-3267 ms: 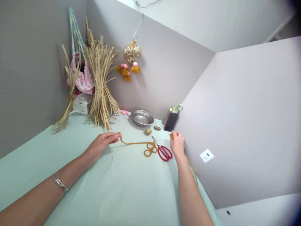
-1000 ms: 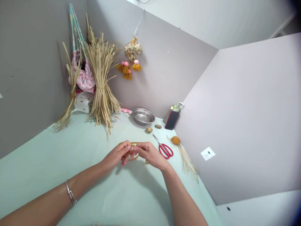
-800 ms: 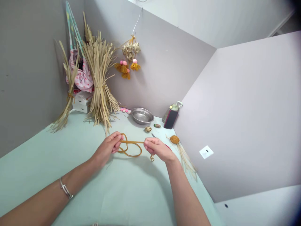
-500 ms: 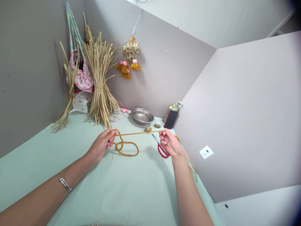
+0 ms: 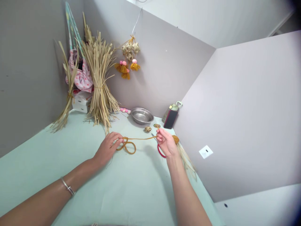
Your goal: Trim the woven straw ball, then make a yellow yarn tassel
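A mustard-yellow yarn (image 5: 139,138) runs between my hands, with loops of it lying beside my left fingers. My left hand (image 5: 109,147), low over the table, pinches the yarn near those loops. On the other side my right hand (image 5: 166,142) is closed on the yarn's other stretch, fingertips together. Red-handled scissors (image 5: 160,151) lie partly hidden behind my right hand. Just past it is a ball of the same yellow yarn (image 5: 175,139). A small woven straw ball (image 5: 147,129) and a small spool (image 5: 156,125) rest beyond the yarn.
A steel bowl (image 5: 142,116), a phone (image 5: 171,119) and a green bottle (image 5: 174,107) stand at the back of the table. Straw bundles (image 5: 100,78) lean in the left corner. Straw strips (image 5: 187,161) lie along the right edge. Woven balls with tassels (image 5: 129,51) hang on the wall.
My left hand has moved right and down toward the table, and my right hand slightly left. The yarn between them is shorter, and the loops have become smaller.
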The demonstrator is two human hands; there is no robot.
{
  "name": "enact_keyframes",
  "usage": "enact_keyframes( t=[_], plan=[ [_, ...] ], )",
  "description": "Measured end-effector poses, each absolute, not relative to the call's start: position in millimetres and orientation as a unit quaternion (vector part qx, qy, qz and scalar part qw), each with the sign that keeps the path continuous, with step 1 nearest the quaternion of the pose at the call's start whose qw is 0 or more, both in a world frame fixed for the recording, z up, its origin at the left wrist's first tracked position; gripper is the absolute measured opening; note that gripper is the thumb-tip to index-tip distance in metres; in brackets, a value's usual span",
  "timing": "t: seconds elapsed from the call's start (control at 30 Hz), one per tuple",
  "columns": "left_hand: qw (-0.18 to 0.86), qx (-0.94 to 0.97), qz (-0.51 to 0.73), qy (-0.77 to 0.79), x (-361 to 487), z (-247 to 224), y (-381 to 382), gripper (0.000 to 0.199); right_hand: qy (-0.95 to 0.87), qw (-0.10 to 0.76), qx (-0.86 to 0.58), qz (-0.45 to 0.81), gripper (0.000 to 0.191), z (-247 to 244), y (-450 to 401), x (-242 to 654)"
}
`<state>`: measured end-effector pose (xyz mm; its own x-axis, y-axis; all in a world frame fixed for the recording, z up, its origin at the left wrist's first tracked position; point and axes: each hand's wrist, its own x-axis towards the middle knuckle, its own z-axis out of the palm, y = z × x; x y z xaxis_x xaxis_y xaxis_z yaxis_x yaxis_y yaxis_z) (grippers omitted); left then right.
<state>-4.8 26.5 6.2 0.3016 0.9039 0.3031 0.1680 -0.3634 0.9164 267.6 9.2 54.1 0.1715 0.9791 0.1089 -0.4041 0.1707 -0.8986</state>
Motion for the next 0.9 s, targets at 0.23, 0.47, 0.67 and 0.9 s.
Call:
enact_keyframes(
  t=[0.23, 0.47, 0.67, 0.9],
  plan=[
    [0.123, 0.883, 0.363, 0.271, 2, -4, 17, 0.022, -0.516, 0.554, -0.467, 0.457, 0.022, 47, -3, 210],
    [0.045, 0.892, 0.382, 0.236, 14, 7, -1, 0.028, -0.556, 0.527, -0.461, 0.448, 0.021, 30, -15, 172],
    [0.23, 0.848, 0.391, 0.274, 6, 10, 2, 0.025, -0.578, 0.504, -0.483, 0.424, 0.021, 26, -16, 174],
    [0.46, 0.698, 0.411, 0.363, 3, 22, 6, 0.015, -0.604, 0.5, -0.478, 0.395, 0.017, 32, -20, 174]
  ],
)
